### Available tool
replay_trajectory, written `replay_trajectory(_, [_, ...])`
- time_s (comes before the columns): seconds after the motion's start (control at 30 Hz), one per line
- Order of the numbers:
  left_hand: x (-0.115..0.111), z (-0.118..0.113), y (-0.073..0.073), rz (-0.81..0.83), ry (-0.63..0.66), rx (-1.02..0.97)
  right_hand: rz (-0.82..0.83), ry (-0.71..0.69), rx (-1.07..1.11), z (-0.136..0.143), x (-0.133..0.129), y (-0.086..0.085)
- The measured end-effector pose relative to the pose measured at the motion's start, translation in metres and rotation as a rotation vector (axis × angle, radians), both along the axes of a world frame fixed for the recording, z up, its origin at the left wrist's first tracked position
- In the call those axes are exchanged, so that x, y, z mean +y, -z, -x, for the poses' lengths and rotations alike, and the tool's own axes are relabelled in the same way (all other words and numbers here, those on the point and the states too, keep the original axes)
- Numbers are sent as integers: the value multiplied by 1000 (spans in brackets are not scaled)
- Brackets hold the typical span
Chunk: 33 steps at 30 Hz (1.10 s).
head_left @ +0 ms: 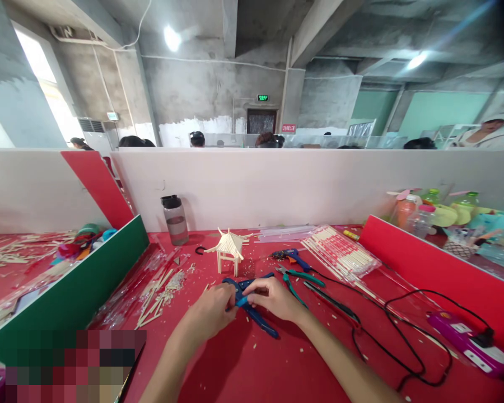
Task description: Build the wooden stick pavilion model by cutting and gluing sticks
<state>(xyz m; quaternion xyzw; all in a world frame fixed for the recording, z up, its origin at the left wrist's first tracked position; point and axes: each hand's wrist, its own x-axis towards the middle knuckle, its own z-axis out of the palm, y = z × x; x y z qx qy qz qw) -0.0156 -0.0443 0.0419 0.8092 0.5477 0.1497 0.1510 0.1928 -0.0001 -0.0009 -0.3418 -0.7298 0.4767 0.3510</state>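
Observation:
My left hand [212, 309] is closed, its fingers curled at the left end of a small bright blue piece [242, 301]. Thumb and fingertips of my right hand [273, 298] pinch the same piece from the right; its kind is unclear. Under and around the hands lies a dark blue hand tool [262, 324] with long handles, its middle partly hidden. Just beyond them stands a small pavilion model [229, 250] made of pale wooden sticks, upright on four-sided legs.
Right of my hands lie green-handled pliers [304, 276], a blue glue gun [292, 257], tweezers-like black tool [334, 299] and packed sticks [340, 252]. A cable runs to a purple power strip [472, 341]. Left are loose sticks [157, 299] and a water bottle [175, 221]. Partitions border the table.

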Motion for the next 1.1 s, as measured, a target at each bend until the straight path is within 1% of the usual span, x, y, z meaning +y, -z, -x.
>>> replay_trajectory(0.17, [-1,-6,-7,-19,26,-90,70,-23,54,1,-3,-4])
replay_trajectory(0.27, [0,-9,-7,-63,25,-263,123,-4,114,2,-2,-6])
replay_trajectory(0.37, [0,-15,-5,-123,-25,-512,140,-29,171,4,-4,-8])
replay_trajectory(0.43, [0,-18,-4,-170,-72,-642,141,-51,196,5,-6,-10])
replay_trajectory(0.57, [1,-21,-2,-276,-165,-823,202,-36,221,6,-9,-10])
replay_trajectory(0.63, [2,-20,-1,-309,-194,-899,228,-35,196,5,-8,-9])
replay_trajectory(0.73, [3,-18,1,-322,-195,-934,230,-42,152,4,-6,-6])
replay_trajectory(0.9, [4,-19,4,-308,-152,-913,269,-63,181,4,-5,-2])
replay_trajectory(1.1, [3,-21,5,-294,-133,-933,301,-69,203,5,-7,-3])
